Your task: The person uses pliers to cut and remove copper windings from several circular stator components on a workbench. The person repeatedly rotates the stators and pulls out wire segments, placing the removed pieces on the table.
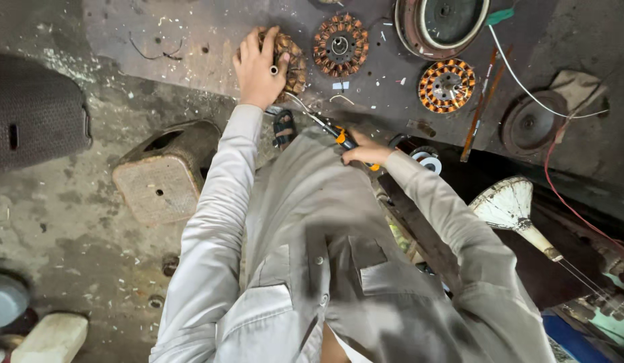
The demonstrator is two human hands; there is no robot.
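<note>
My left hand lies flat over a round copper-wound stator on the dark workbench, pressing it down. My right hand is closed around the orange-and-black handle of a thin hand tool, whose metal shaft points up towards the covered stator. Two more copper-wound stators rest on the bench: one just right of my left hand, another farther right. Both grey sleeves reach up from the bottom of the view.
A round metal motor housing sits at the bench's top edge, a dark round cover at right. White and red wires trail across. A stool stands on the concrete floor at left. A white cone-shaped part lies lower right.
</note>
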